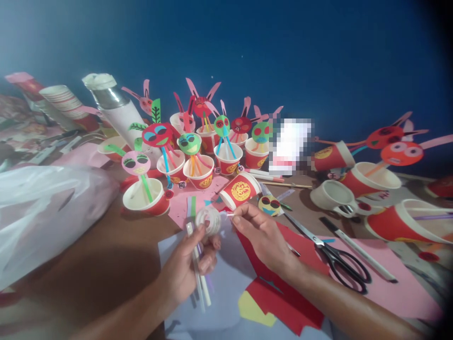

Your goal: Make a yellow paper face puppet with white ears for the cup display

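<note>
My left hand (198, 255) is closed around a roll of clear tape (208, 220) and a few straws (203, 283), which hang down below the fingers. To its right, my right hand (260, 231) pinches a small whitish piece beside the roll; it looks like the tape's end. Under both hands lie a pale sheet (226, 302) and red paper (293, 302). Just beyond them, a red paper cup (242, 190) rests on its side, with a yellow paper face (269, 206) next to it.
Several cups with paper faces on straws (198, 177) stand behind. Black-handled scissors (339, 264), a marker (361, 250) and a white mug (332, 196) are at the right. A plastic bag (49, 208) lies left, near a bottle (120, 111).
</note>
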Demonstrator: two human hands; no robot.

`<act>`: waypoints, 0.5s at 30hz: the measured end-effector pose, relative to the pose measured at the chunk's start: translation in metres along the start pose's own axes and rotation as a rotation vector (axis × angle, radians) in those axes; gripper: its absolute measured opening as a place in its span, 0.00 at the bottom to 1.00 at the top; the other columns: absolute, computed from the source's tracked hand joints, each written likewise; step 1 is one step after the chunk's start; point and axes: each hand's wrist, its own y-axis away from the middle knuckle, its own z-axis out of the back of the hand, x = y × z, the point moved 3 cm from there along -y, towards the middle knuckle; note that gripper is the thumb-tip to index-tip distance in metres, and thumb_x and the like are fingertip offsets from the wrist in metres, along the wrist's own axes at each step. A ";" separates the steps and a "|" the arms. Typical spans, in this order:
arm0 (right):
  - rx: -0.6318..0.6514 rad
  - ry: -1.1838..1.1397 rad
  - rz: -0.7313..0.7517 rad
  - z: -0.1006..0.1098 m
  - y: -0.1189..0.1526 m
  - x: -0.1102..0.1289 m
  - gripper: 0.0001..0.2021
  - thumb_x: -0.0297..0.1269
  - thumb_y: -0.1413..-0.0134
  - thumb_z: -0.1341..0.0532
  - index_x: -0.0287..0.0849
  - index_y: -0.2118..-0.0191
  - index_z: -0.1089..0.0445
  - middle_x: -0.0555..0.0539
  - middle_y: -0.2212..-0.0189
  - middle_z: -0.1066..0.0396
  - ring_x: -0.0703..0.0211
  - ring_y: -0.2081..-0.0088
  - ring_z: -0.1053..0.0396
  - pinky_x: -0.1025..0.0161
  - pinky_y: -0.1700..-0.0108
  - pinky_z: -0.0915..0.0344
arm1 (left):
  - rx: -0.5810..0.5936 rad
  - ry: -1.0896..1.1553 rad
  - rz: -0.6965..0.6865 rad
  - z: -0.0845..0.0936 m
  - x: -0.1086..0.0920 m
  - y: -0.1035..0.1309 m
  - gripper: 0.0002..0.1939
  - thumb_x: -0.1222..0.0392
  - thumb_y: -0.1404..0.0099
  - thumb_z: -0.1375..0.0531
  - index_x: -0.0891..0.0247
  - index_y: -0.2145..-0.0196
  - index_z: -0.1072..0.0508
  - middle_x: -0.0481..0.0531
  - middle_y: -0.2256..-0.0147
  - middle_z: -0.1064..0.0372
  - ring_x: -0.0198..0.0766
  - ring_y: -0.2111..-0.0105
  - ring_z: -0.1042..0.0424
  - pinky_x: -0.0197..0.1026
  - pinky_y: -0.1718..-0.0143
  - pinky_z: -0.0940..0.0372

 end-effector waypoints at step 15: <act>-0.017 -0.083 0.019 -0.001 -0.004 -0.005 0.07 0.34 0.42 0.47 0.40 0.69 0.36 0.52 0.76 0.34 0.65 0.74 0.37 0.64 0.67 0.39 | 0.000 -0.046 0.129 0.007 0.009 0.002 0.22 0.46 0.43 0.39 0.71 0.79 0.28 0.41 0.89 0.47 0.20 0.89 0.55 0.30 0.85 0.56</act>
